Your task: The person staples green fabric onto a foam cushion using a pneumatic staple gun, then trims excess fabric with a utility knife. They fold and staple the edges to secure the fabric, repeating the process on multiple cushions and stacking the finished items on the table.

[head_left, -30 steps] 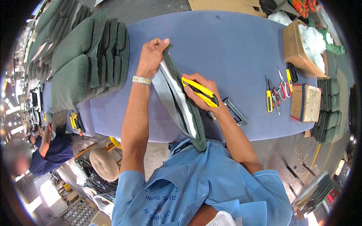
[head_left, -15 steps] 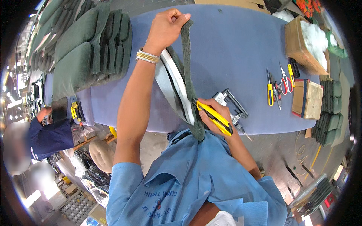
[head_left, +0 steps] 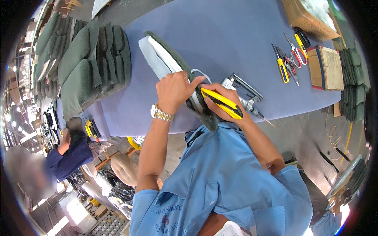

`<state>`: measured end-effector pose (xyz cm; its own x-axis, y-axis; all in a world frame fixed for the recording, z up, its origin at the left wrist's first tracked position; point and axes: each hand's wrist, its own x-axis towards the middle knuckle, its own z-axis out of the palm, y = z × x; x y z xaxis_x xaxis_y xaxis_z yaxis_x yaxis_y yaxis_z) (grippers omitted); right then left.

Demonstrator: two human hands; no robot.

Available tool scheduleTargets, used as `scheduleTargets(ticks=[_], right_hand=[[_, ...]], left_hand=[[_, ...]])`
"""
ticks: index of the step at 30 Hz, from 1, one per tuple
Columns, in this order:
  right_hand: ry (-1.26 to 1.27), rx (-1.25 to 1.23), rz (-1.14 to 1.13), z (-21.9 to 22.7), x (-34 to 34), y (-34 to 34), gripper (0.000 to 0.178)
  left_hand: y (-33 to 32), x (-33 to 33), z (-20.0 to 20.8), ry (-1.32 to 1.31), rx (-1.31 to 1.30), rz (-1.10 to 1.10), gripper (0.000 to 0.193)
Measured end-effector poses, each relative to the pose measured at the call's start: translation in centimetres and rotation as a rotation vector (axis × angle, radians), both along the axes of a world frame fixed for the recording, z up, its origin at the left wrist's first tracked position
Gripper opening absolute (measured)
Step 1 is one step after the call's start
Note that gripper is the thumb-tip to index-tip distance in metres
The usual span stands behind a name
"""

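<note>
A padded cushion piece (head_left: 161,53) with dark green fabric, a white foam edge and a grey backing stands on its edge before me, slanting from the table towards my waist. My left hand (head_left: 173,92) is closed over its upper edge, the thumb stretched towards my right hand; the fingertips are hidden. My right hand (head_left: 224,102) grips a yellow and black utility knife (head_left: 222,103) against the fabric side. The blade does not show. A thin pale loop (head_left: 201,73) rises beside my left thumb. A pneumatic staple gun (head_left: 244,96) lies just right of my right hand.
Stacked dark green cushions (head_left: 94,59) stand at left. Scissors (head_left: 296,53), a yellow screwdriver (head_left: 282,69) and pliers lie at right, near a small box (head_left: 326,69) and a carton (head_left: 311,19) of white stuffing. Another person's arm (head_left: 65,143) shows at far left.
My left hand has come down from high up, where it held a stretched green fabric strip, onto the cushion piece near my right hand. The cushion's far end now shows. The knife stays in my right hand.
</note>
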<state>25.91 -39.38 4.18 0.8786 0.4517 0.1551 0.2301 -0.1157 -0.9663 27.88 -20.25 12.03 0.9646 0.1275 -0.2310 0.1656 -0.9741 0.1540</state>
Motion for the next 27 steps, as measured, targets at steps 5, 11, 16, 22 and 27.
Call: scheduleTargets(ticks=[5,11,16,22,27], right_hand=[[-0.032,0.031,0.02,-0.3,-0.2,0.1,0.033],[-0.005,0.037,0.005,-0.4,-0.9,-0.3,0.035],[0.043,-0.001,0.022,-0.3,-2.5,-1.7,0.035],[0.001,-0.043,0.018,-0.2,-5.3,-2.7,0.035],[0.027,-0.122,0.032,0.5,-6.4,-3.2,0.033]], left_hand=[[0.3,0.0,-1.1,-0.066,0.052,-0.281,0.037],[1.2,0.2,-3.3,-0.172,-0.282,-0.338,0.029],[2.5,0.2,-4.8,-0.078,-0.583,-0.125,0.033],[3.6,0.0,-5.6,-0.027,-0.842,0.041,0.035],[3.1,-0.4,-5.4,-0.02,-0.869,0.093,0.037]])
